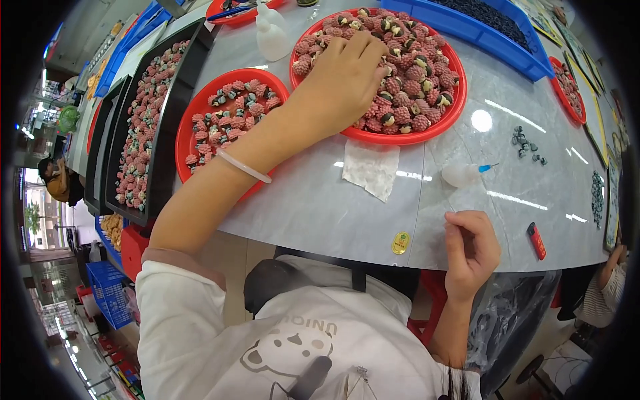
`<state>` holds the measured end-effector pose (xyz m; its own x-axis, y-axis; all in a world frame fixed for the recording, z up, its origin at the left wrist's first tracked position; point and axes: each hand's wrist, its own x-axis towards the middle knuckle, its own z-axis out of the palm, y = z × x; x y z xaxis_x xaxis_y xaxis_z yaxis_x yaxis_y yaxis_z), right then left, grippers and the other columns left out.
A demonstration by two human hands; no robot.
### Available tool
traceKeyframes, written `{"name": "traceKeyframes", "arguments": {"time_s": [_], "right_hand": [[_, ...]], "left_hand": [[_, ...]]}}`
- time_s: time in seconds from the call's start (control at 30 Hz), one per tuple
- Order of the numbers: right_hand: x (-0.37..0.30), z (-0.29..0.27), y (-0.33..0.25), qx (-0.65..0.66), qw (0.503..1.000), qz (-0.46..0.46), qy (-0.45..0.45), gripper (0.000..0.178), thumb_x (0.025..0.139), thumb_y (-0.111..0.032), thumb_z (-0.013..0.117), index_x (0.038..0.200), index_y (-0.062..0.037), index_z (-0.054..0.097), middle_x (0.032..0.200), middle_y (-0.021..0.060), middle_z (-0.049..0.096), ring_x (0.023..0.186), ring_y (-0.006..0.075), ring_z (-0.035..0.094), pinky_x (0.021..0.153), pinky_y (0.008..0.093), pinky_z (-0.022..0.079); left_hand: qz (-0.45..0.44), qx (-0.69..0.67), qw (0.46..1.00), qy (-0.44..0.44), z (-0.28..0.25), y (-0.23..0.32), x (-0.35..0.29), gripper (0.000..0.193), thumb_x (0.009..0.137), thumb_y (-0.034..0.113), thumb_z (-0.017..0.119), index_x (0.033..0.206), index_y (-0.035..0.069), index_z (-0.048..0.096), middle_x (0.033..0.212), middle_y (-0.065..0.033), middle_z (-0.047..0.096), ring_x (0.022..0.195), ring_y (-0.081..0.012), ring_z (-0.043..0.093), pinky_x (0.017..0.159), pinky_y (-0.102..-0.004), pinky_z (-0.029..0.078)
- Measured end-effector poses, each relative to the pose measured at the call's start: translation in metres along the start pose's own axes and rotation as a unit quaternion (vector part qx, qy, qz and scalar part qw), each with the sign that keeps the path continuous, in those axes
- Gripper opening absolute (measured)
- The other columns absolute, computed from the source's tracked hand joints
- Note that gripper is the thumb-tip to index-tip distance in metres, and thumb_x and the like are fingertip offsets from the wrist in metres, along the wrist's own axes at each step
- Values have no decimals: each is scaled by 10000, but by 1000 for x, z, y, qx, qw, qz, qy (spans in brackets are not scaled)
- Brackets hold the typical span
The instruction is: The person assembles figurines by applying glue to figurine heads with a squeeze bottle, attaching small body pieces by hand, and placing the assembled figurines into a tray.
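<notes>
My left hand (348,80) reaches over a large round red tray (448,123) heaped with pink bumpy pieces (407,87) that have dark and cream parts. Its fingers are bent down into the heap, their tips hidden, so what they grip does not show. Nearer the table's front edge, my right hand (472,250) is raised with curled fingers, thumb and forefinger tips together; anything between them is too small to see. Beyond it a white squeeze bottle with a blue needle tip (461,175) lies on its side. A crumpled white tissue (372,167) rests below the tray.
Under my left forearm sits a smaller red tray (183,143) of pink pieces. Left of it, a black tray (148,123) holds more. A white bottle (272,33), a blue bin (527,63), small dark pieces (527,143), a red lighter (536,240) and a gold sticker (400,243) are about.
</notes>
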<state>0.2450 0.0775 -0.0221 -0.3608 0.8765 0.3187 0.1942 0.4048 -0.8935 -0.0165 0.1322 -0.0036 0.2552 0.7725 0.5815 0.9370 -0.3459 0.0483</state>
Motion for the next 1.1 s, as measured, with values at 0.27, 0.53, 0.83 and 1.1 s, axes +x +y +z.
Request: {"name": "traceKeyframes", "arguments": {"time_s": [0.27, 0.53, 0.83, 1.1], "right_hand": [[-8, -49, 3, -157, 977, -64, 127, 110, 746, 46, 508, 841, 24, 560, 831, 82, 533, 725, 127, 474, 630, 208, 375], [-14, -122, 22, -460, 881, -22, 109, 239, 749, 2, 515, 988, 7, 523, 1000, 109, 512, 878, 229, 497, 761, 279, 387], [-17, -122, 31, -448, 893, 11, 50, 174, 769, -2, 464, 939, 15, 500, 914, 125, 508, 830, 253, 501, 756, 297, 385], [-17, -110, 33, -257, 958, 10, 128, 181, 866, -91, 399, 1002, 6, 469, 813, 33, 467, 735, 119, 434, 667, 222, 352]], "left_hand": [[57, 71, 995, -50, -27, 2, -4, 421, 787, 303, 501, 1075, -2, 476, 997, -131, 473, 936, -287, 441, 775, -384, 374], [-48, 82, 995, 43, 21, 5, -3, 354, 818, 331, 431, 1063, 82, 488, 1135, -164, 442, 1067, -309, 391, 906, -492, 224], [58, 133, 989, -22, 24, 7, 5, 400, 825, 351, 410, 1113, 80, 469, 1134, -157, 446, 1100, -301, 374, 897, -516, 222], [-77, 49, 996, -19, 14, 31, -4, 426, 850, 442, 328, 1232, 254, 345, 1300, -96, 296, 1200, -333, 247, 934, -595, 133]]}}
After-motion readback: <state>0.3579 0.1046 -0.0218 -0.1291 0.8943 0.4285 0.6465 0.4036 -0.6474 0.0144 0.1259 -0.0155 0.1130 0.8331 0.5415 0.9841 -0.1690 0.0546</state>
